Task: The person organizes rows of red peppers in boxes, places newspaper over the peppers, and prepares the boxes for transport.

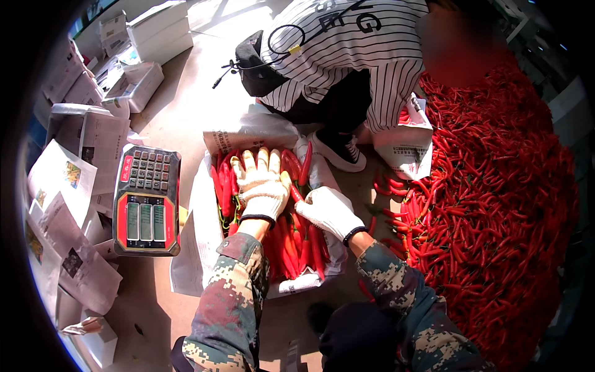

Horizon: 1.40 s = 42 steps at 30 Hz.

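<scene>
My left hand [260,186], in a white knit glove, lies flat with its fingers apart on long red chili peppers [286,248]. They fill a box lined with newspaper [193,242], its sheets spread over the sides. At the box's right side my right hand [331,211], gloved too, has its fingers closed on a red chili pepper [296,193] that sticks out toward the other peppers. Another pepper [306,162] stands up at an angle near the far right corner. The box's walls are mostly hidden by the paper.
A scale's red and black keypad panel [147,201] stands left of the box. A great heap of red chilies [489,217] covers the right side. Ahead, a person in a striped shirt [347,56] bends beside another paper-lined box [406,149]. Foam boxes [133,87] and newspapers [87,266] lie left.
</scene>
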Motion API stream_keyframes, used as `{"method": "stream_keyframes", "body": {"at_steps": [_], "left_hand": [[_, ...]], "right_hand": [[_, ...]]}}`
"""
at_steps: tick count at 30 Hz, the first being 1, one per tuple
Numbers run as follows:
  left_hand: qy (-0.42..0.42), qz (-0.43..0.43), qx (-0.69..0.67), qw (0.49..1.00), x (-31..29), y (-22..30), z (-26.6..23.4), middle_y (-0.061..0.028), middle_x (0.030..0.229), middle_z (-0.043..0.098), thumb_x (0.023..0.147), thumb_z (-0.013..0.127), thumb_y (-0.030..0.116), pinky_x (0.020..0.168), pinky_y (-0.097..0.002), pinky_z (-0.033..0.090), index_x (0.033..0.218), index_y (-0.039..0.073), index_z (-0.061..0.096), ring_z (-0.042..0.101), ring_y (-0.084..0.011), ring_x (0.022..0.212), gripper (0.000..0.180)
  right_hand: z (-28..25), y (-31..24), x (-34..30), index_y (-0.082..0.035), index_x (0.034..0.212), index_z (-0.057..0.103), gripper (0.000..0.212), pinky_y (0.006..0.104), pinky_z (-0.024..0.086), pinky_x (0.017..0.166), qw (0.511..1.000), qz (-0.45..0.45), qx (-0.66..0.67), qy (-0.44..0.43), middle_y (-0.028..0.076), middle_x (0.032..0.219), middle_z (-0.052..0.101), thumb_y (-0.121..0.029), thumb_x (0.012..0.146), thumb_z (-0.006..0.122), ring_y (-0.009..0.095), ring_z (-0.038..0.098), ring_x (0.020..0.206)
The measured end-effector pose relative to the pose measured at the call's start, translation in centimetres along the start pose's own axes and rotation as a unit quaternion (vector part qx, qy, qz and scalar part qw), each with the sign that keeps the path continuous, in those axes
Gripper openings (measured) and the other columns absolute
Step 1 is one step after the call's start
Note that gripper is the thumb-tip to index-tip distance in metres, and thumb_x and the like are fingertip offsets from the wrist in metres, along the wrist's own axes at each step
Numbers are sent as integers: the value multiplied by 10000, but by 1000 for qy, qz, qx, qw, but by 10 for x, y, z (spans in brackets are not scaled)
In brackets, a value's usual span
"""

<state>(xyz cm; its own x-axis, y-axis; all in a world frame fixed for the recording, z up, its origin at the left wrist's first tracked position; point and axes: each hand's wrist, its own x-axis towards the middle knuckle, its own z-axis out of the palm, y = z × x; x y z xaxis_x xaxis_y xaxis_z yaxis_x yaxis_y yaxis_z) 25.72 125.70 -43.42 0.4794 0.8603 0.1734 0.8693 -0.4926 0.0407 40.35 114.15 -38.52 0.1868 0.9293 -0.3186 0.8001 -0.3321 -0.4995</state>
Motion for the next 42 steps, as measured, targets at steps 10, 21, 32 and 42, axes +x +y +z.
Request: {"method": "stream_keyframes", "body": {"at_steps": [10,21,32,42], "left_hand": [[49,35,-116,991,5,-15,-11,-195,1622,567,1035,609,429,1287,-646,302,1580,101,600,466,-414,1522,636],[128,-76,-175,973,-118,-91,-6,-299,1603,559,1014,609,184,1265,-509,401,1556,-17,576,526,-493,1470,579],[109,-88,-97,985,-44,-78,13,-309,1683,480,977,639,424,1341,-560,271,1634,-16,490,431,-463,1578,805],[52,-3,-56,997,-48,-85,7,-311,1672,490,922,684,469,1343,-594,243,1587,-75,515,443,-478,1562,876]], "right_hand": [[-54,60,-136,-6,998,780,230,251,442,517,891,59,446,-66,7,705,675,-232,1035,804,60,558,555],[-6,135,-248,21,1315,748,456,456,596,874,991,83,44,93,196,1077,805,-291,984,763,369,768,999],[38,-41,86,82,1494,582,737,559,396,1253,855,-377,-269,233,300,1536,591,-460,1007,697,446,516,1487],[24,-2,124,86,1573,495,727,495,354,1327,910,-360,-153,140,304,1631,490,-203,929,669,437,433,1567]]}}
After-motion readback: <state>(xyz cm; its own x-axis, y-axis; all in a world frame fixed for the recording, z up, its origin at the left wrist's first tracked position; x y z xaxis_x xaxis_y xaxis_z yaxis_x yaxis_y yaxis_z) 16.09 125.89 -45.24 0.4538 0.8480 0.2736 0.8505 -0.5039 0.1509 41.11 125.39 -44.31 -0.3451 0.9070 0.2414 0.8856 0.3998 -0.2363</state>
